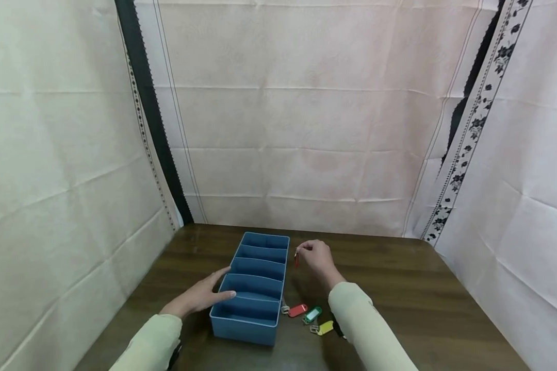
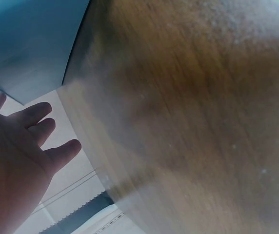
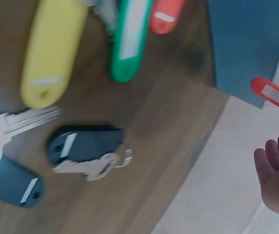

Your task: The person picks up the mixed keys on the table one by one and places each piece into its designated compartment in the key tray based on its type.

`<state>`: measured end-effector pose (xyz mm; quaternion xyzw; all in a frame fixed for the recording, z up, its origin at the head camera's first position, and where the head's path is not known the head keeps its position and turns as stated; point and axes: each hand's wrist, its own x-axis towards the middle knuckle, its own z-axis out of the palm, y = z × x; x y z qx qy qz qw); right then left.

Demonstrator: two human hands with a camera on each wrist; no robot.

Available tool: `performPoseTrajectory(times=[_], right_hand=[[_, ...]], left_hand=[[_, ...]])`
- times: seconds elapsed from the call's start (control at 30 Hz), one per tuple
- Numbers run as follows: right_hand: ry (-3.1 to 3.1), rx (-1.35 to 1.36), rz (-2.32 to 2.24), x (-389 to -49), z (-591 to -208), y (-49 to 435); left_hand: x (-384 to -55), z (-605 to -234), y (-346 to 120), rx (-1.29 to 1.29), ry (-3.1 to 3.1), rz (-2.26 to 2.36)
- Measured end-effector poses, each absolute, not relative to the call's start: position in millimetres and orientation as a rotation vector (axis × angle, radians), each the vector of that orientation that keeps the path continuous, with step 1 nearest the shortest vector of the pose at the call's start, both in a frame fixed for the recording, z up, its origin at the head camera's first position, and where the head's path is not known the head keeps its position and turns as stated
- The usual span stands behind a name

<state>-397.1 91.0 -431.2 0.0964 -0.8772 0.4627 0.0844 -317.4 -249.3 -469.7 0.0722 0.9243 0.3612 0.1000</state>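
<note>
A long blue compartment box [image 1: 246, 330] stands on the table. My left hand [image 1: 201, 294] rests against its left side, fingers extended and thumb at the rim; the left wrist view shows that hand [image 2: 20, 151] with spread fingers beside the blue wall. To the right of the box's far half, my right hand [image 1: 317, 256] pinches a red key tag [image 1: 296, 259] by its metal end, and the tag hangs above the table. In the right wrist view this red tag has a white label. The pinching fingertips are partly hidden there.
Right of the box's near end lie a red tag [image 1: 298, 310], a green tag [image 1: 312, 315] and a yellow tag [image 1: 325, 327], with keys. Dark tags lie by the right sleeve, one a black tag [image 3: 86, 144] with a key. Pale cloth [image 1: 278, 118] hangs around the table.
</note>
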Motion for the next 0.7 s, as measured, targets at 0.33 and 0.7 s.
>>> performPoseTrajectory(times=[0.33,0.7], right_hand=[[-2.572,0.336,1.386,-401,-411,74],[-2.551,0.387,1.431,-405,-410,55]], left_hand=[[-317,-472,-249,0.194,2.720,1.095],[-320,-475,-250,0.212,2.719,1.106]])
